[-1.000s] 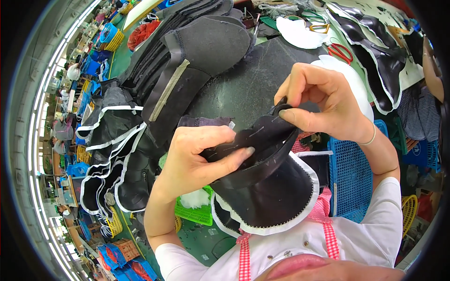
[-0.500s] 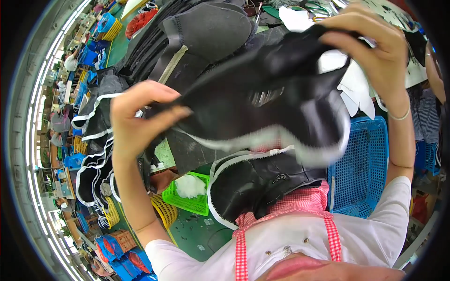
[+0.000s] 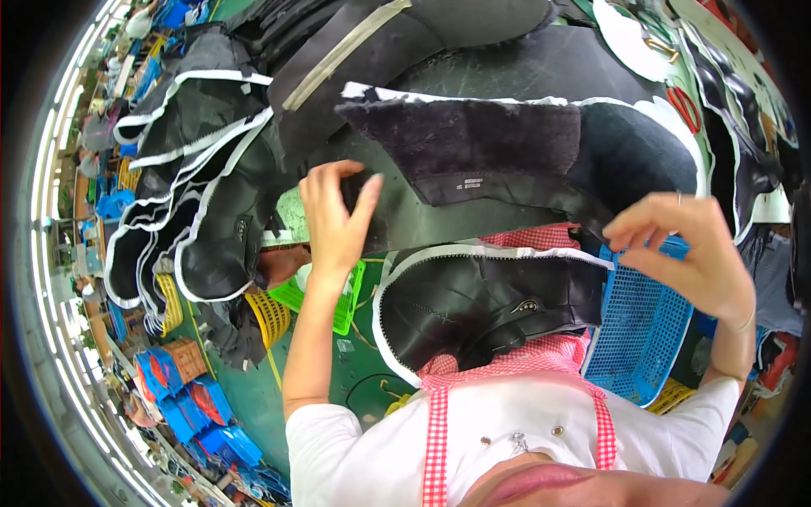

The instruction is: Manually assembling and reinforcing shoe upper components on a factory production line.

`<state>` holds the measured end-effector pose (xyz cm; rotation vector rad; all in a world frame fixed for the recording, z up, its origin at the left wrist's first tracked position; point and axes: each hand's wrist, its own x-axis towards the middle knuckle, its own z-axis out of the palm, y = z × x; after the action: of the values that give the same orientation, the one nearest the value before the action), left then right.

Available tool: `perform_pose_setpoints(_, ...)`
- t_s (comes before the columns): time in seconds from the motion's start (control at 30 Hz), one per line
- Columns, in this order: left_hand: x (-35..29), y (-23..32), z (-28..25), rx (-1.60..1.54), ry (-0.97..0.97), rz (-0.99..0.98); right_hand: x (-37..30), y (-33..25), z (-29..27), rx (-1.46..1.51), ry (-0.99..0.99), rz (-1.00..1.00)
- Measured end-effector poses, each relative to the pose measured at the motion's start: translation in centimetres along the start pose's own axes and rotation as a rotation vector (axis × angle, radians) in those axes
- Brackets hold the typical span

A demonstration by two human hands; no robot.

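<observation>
A boot lining (image 3: 498, 139) of dark fleece with a black lower strip and white edging lies spread on the dark work surface (image 3: 431, 230). My right hand (image 3: 688, 253) is closed, thumb and fingertips pinching the lining's near right corner. Left of the lining, my left hand (image 3: 334, 224) hovers over the surface, thumb and fingers apart and holding nothing. Across my lap, over a red checked apron (image 3: 507, 367), rests a black boot upper (image 3: 473, 313) with white edging, a toothed zipper edge and a small metal ornament.
More white-edged black boot uppers (image 3: 224, 211) hang at the left edge. Dark cut pieces (image 3: 473, 21) are stacked at the back. Red-handled scissors (image 3: 683, 110) lie at the back right. A blue basket (image 3: 638, 338) stands right of my lap; green (image 3: 345, 304) and yellow (image 3: 269, 319) baskets stand left.
The lining, held up between both hands before, now lies flat with its fleece side showing. My left hand has let go; both hands have come down nearer to me.
</observation>
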<state>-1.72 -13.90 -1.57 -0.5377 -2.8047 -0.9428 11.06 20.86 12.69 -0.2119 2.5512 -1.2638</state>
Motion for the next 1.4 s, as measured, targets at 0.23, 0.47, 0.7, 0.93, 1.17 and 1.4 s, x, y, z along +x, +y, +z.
perform_pose_setpoints(0.23,2.1,4.7,6.7,-0.76,-0.075,-0.081,15.3,6.5,1.2,-0.235,0.005,-0.198)
perform_pose_setpoints(0.47,1.3,4.5,8.3,-0.949,0.19,-0.036,19.0,6.3,3.0,-0.033,-0.115,-0.173)
perform_pose_setpoints(0.7,6.8,2.3,4.3,-0.512,0.345,0.156,15.1,6.9,-6.5,-0.606,0.295,0.083)
perform_pose_setpoints(0.93,1.3,9.3,5.8,-0.279,-0.205,0.665,4.3,13.3,-6.5,0.031,0.171,0.49)
perform_pose_setpoints(1.17,2.7,11.2,10.2,0.044,-0.32,0.753,4.7,16.2,-1.8,0.674,0.227,0.47)
perform_pose_setpoints(1.4,5.4,11.6,7.1,0.118,-0.584,0.896,4.5,15.5,0.3,0.286,0.535,0.36)
